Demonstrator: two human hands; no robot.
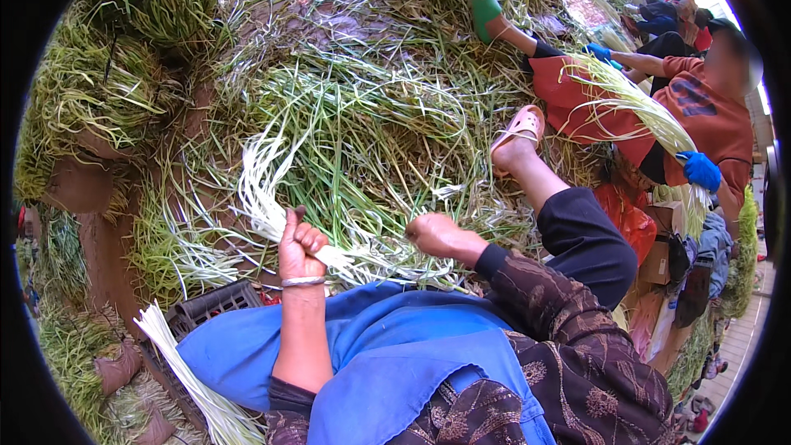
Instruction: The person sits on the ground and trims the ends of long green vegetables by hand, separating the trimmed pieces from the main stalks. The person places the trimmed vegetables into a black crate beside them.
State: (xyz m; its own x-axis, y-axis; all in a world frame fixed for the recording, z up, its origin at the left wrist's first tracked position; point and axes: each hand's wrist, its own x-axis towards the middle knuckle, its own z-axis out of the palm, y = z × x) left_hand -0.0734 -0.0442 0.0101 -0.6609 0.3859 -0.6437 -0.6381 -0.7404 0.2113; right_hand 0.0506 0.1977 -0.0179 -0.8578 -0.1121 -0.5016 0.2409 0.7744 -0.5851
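My left hand [303, 244], with a silvery bangle at the wrist, is closed around a bundle of pale leafy stalks [262, 198], possibly garlic chives. The stalks spread out above the fist and trail below it across the edge of my blue apron [395, 315]. To the right, my right hand [435, 235] has its fingers curled in over loose stalks and leaves; whether it pinches any is hidden. Under and beyond both hands lies a heap of green leaves and straw-like waste [364, 136]. Another pale bundle [191, 371] lies at lower left, beside my apron.
A black plastic crate [216, 303] stands at my left. Large piles of leafy greens [111, 86] fill the far left. At upper right a co-worker in blue gloves [701, 171] holds a long bundle. My foot in a pink clog [520, 130] rests on the scattered leaves.
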